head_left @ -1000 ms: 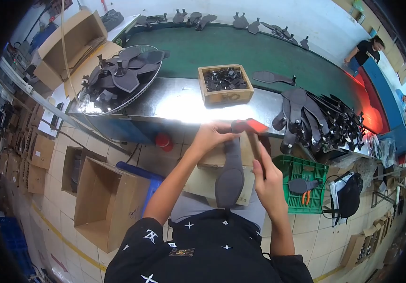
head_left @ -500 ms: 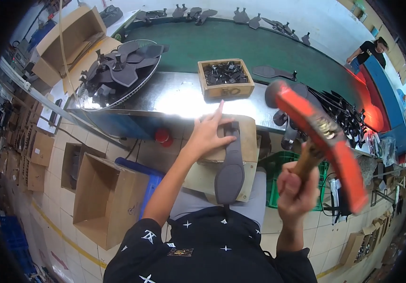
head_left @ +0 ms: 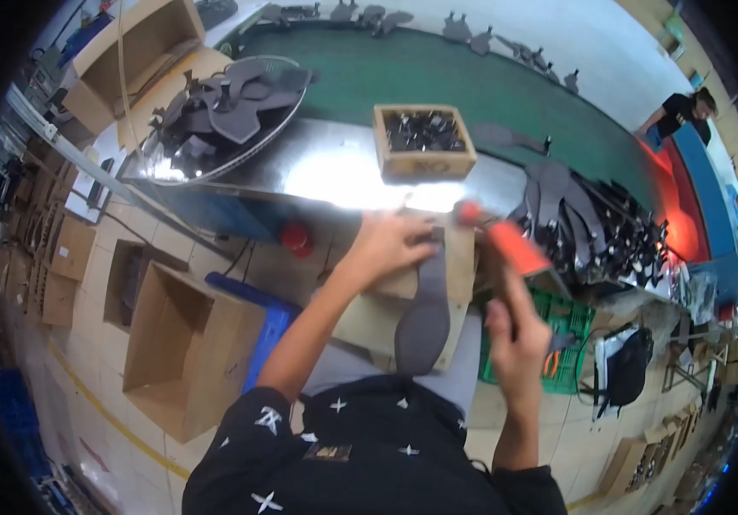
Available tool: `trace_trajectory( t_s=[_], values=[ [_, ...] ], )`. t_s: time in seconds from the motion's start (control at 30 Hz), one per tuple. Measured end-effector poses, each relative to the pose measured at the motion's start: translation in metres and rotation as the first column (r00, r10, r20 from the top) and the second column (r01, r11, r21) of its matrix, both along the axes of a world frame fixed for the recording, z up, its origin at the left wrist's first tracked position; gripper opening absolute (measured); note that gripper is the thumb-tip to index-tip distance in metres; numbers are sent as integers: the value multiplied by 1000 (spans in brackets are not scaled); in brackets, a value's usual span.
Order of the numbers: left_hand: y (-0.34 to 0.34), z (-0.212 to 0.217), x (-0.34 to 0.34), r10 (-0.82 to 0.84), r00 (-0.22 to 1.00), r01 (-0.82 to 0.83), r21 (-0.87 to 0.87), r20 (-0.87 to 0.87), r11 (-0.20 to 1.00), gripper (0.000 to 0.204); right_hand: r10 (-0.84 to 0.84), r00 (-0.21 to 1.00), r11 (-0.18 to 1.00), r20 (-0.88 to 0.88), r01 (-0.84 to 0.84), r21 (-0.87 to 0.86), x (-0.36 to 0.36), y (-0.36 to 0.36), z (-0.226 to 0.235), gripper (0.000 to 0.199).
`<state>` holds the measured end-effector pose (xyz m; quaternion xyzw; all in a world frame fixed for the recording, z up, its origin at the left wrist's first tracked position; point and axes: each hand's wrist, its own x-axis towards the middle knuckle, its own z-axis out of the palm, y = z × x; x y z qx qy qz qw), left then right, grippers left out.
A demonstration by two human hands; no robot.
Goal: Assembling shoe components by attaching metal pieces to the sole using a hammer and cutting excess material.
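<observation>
Workshop, head view: green belt (head_left: 369, 73) runs across the back, loose soles along its far edge; metal bench (head_left: 287, 163) in front, glare on its top. On bench: wooden box (head_left: 425, 165) of small black parts, wire basket (head_left: 259, 143) of grey soles to its left, pile (head_left: 558, 197) of soles to its right. Another person (head_left: 685, 120) stands far right.

Grey sole (head_left: 422, 335) lies lengthwise near the lap, narrow end on wood block (head_left: 461, 266), broad end toward the wearer. Left hand (head_left: 390, 246): fingers at the narrow end; pinch or plain press, cannot tell (blur). Right hand (head_left: 519, 343): closed round handle of hammer (head_left: 519, 246), its red head right of the sole's narrow end; height above block unclear. Green crate (head_left: 579, 319) on floor, right; open carton (head_left: 167, 343), left.
</observation>
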<state>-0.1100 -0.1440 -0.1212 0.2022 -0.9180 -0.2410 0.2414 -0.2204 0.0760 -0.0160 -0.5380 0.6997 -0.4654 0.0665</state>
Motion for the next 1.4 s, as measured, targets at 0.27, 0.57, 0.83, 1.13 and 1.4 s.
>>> trace_trajectory(
  t_s=[0.27, 0.57, 0.83, 1.13, 1.4],
  values=[
    [97, 83, 70, -373, 861, 501, 445, -347, 742, 20, 132, 922, 991, -364, -119, 59, -41, -7, -30, 53],
    [148, 99, 97, -262, 925, 335, 917, -276, 215, 29, 600, 292, 732, 744, -576, -365, 25, 23, -47, 57],
    [161, 110, 95, -287, 872, 325, 908, -396, -264, 37, 469, 244, 857, 849, -359, -370, 61, 44, -37, 63],
    [181, 106, 100, -290, 900, 257, 933, -326, -252, 39, 428, 301, 870, 852, -392, -298, 64, 50, -18, 63],
    [168, 116, 96, -327, 902, 234, 955, -283, -180, 38, 521, 228, 821, 823, -399, -409, 59, 41, -25, 54]
  ],
)
